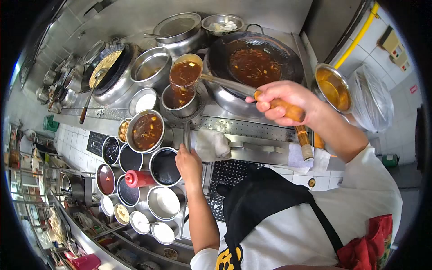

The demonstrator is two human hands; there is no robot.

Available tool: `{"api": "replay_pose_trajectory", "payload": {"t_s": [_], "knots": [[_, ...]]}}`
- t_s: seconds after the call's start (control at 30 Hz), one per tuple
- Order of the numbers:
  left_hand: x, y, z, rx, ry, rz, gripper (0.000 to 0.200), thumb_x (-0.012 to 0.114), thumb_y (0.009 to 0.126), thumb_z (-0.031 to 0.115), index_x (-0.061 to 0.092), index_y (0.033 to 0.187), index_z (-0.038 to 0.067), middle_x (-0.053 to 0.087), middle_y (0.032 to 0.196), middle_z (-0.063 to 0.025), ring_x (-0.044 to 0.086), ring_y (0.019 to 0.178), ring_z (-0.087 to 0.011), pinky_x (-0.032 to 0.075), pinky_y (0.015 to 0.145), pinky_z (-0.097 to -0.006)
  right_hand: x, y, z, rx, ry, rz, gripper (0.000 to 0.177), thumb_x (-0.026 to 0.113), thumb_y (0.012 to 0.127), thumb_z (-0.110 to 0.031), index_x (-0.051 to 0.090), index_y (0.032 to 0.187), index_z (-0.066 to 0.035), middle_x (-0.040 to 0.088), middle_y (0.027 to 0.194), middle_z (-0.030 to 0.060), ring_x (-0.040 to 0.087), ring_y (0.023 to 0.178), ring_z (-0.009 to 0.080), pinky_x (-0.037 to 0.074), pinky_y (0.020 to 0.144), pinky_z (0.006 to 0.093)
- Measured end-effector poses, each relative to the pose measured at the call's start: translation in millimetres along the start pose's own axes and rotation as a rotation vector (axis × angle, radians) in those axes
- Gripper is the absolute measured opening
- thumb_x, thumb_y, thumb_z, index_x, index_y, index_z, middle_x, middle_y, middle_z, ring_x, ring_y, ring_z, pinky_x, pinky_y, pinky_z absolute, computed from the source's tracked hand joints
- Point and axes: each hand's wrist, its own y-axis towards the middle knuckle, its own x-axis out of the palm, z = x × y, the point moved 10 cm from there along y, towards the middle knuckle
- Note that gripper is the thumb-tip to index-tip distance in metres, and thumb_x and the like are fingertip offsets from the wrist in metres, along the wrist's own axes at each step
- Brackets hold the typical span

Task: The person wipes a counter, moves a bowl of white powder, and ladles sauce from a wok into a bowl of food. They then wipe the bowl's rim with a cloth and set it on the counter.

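Observation:
My right hand (283, 105) is closed around the wooden handle of a large ladle (220, 81). Its bowl is tipped, and brown soup with pale bits runs from it into a small metal pot (196, 104) just below. My left hand (189, 165) grips a metal handle (187, 134) that leads up to a dark perforated disc (203, 104) under that pot. Behind the ladle, a black wok (290, 58) holds more of the same soup. To the left of my left hand stands a metal pot of brown soup (147, 130).
Several seasoning containers, including a pot of dark liquid (164, 166), crowd the left, with a red squeeze bottle (139, 178) on top. A folded cloth (211, 143) lies at the stove edge. A bowl of yellow liquid (333, 87) stands right; another wok (114, 76) sits left.

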Motion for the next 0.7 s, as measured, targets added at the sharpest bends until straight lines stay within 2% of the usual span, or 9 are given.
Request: {"api": "replay_pose_trajectory", "payload": {"t_s": [0.1,0.23,0.27,0.3,0.37,0.47,0.57,0.6,0.7], "knots": [[-1,-1,1,-0.006,0.008,-0.013,0.044,0.062,0.086,0.01,0.052,0.124,-0.01,0.062,0.111,-0.0266,0.058,0.102,-0.0417,0.046,0.089,-0.0471,-9,20,18,-0.045,-0.286,0.056,0.022,0.058,0.087,-0.009,0.053,0.105,0.002,0.055,0.074,0.005,0.049,0.05,0.0093,0.038,0.032,0.0256],[1,-3,1,0.001,0.018,0.009,0.045,0.062,0.086,0.01,0.051,0.125,-0.009,0.062,0.108,-0.0259,0.058,0.099,-0.0415,0.046,0.086,-0.0474,-20,29,42,-0.061,-0.786,0.159,0.042,0.057,0.089,-0.008,0.039,0.126,0.0,0.052,0.073,0.0041,0.049,0.048,0.0109,0.042,0.043,0.0284],[1,-4,1,0.0,0.018,0.015,0.045,0.062,0.086,0.01,0.051,0.125,-0.009,0.062,0.108,-0.0257,0.058,0.099,-0.0414,0.046,0.086,-0.0474,-18,19,45,-0.005,-0.893,0.243,0.044,0.056,0.089,-0.01,0.039,0.128,-0.001,0.055,0.077,0.0073,0.054,0.05,0.0141,0.045,0.046,0.0321],[0,-4,0,-0.001,0.018,0.021,0.046,0.062,0.086,0.01,0.051,0.125,-0.009,0.062,0.107,-0.0255,0.058,0.098,-0.0413,0.046,0.086,-0.0473,-30,24,55,-0.082,-1.076,0.29,0.047,0.057,0.088,-0.012,0.039,0.13,-0.003,0.059,0.081,0.0115,0.059,0.053,0.0179,0.048,0.05,0.0357],[1,-3,-1,0.001,0.017,0.02,0.046,0.062,0.086,0.011,0.052,0.126,-0.009,0.062,0.106,-0.025,0.058,0.097,-0.041,0.046,0.086,-0.0474,-46,31,75,-0.482,-1.516,0.343,0.052,0.057,0.087,-0.014,0.036,0.134,-0.005,0.061,0.084,0.0146,0.062,0.056,0.0211,0.05,0.053,0.0384],[2,-6,-4,0.017,0.023,0.036,0.048,0.063,0.085,0.013,0.052,0.127,-0.008,0.062,0.107,-0.025,0.058,0.098,-0.0409,0.046,0.086,-0.0477,-47,32,100,-0.55,-1.455,0.351,0.052,0.055,0.089,-0.014,0.033,0.135,-0.003,0.059,0.079,0.0119,0.059,0.053,0.0181,0.049,0.052,0.0356],[2,-5,-5,0.012,0.01,0.031,0.049,0.064,0.085,0.014,0.052,0.126,-0.009,0.062,0.109,-0.0256,0.058,0.099,-0.0416,0.046,0.087,-0.048,-32,24,107,-0.034,-0.595,0.111,0.049,0.052,0.092,-0.013,0.032,0.135,0.0,0.056,0.075,0.0096,0.053,0.049,0.0149,0.046,0.048,0.0334],[1,-4,-5,0.008,0.003,0.022,0.049,0.065,0.085,0.015,0.052,0.126,-0.009,0.062,0.109,-0.0259,0.058,0.1,-0.0419,0.046,0.088,-0.0481,-30,21,107,-0.026,-0.424,0.056,0.048,0.05,0.094,-0.011,0.032,0.137,-0.001,0.05,0.077,0.0066,0.048,0.045,0.0106,0.039,0.037,0.0271],[-3,-2,-1,0.031,-0.002,0.016,0.048,0.065,0.085,0.015,0.054,0.125,-0.01,0.062,0.11,-0.0268,0.058,0.101,-0.0428,0.045,0.089,-0.0479,-33,0,85,-0.067,0.1,-0.036,0.043,0.054,0.09,-0.008,0.043,0.131,-0.001,0.051,0.076,0.0048,0.046,0.045,0.0098,0.04,0.037,0.0272]]}}
